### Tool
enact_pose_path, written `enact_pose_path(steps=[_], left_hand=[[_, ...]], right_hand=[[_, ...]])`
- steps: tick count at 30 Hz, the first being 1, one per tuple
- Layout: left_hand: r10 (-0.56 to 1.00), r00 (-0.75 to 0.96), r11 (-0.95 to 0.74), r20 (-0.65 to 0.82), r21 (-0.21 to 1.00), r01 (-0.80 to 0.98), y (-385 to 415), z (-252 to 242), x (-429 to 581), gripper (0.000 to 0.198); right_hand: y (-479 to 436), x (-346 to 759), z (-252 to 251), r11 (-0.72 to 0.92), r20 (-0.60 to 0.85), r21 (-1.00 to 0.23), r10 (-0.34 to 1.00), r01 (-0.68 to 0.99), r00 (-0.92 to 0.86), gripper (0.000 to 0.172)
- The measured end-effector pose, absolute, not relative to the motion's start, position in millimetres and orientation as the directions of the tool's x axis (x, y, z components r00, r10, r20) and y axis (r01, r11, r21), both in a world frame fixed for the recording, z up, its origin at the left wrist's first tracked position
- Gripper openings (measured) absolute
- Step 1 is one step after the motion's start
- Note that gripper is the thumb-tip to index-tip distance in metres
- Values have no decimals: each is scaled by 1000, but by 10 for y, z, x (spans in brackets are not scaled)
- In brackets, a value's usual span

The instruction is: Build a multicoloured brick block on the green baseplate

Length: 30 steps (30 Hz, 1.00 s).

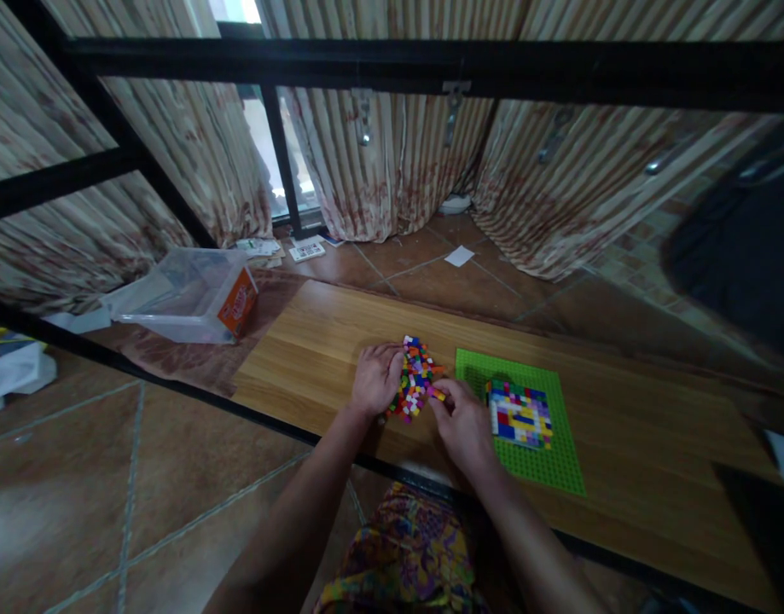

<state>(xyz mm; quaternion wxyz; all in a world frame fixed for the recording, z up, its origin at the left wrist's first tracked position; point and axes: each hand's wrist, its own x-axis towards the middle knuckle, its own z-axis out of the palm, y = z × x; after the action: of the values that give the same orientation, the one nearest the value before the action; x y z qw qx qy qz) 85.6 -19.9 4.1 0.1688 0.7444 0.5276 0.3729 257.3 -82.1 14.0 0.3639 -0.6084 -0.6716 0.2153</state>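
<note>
Our wood-topped desk stretches before us (302, 358), with a clear plastic box (180, 290) past its left end. On the desk's right half we have a green baseplate (542, 473). Our right hand (461, 422) pinches a small pink-and-yellow piece at the pile's edge; our left hand (377, 381) curls against the other side, though we cannot tell whether it grips anything. A multicoloured brick panel (519, 414) sits on the baseplate, and the loose brick pile (417, 375) lies between our hands.
</note>
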Motion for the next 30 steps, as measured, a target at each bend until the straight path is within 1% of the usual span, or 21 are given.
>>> enact_pose_path(steps=[2,4,6,8,10,11,13,15,17,19,21,24,27,30], left_hand=[[917,84,-342,390,658,671,-245,48,929,38],[907,-4,-305,421,663,683,-293,85,978,35],[880,-101,-278,463,676,682,-364,152,1014,32],[863,-171,-272,474,724,633,-478,235,1055,30],[905,-149,-276,398,818,504,-644,311,1122,29],[935,-111,-262,336,869,420,-741,339,1167,28],[984,-10,-171,179,955,243,-942,372,1270,26],[996,56,-68,65,996,54,-1114,384,1371,25],[997,72,-1,5,999,-47,-1230,393,1444,25],[998,64,27,-22,997,-79,-1291,414,1480,22],[996,82,38,-33,998,-57,-1324,446,1482,21],[983,176,58,-62,998,28,-1378,492,1452,21],[954,270,110,-133,989,98,-1451,508,1428,24],[928,321,152,-187,980,129,-1519,496,1440,26]], right_hand=[[-879,2586,159,147,212,-797,976,586,43,21],[-951,2590,165,108,164,-872,983,477,78,24],[-1026,2584,169,25,69,-949,989,313,130,26],[-1093,2573,189,-63,-40,-990,983,123,181,28],[-1149,2563,237,-109,-112,-994,970,-27,214,28],[-1174,2557,270,-113,-127,-991,966,-72,224,28],[-1223,2541,342,-98,-127,-987,962,-129,240,27],[-1279,2519,407,-81,-126,-981,957,-176,261,26],[-1341,2504,453,-81,-141,-972,951,-220,275,24],[-1404,2516,477,-89,-147,-975,946,-204,291,23],[-1466,2570,484,-84,-110,-992,949,-97,297,23],[-1556,2698,480,-44,-29,-997,969,56,246,21],[-1651,2808,475,-3,13,-997,982,82,189,19],[-1736,2867,480,12,31,-995,983,103,181,20]])
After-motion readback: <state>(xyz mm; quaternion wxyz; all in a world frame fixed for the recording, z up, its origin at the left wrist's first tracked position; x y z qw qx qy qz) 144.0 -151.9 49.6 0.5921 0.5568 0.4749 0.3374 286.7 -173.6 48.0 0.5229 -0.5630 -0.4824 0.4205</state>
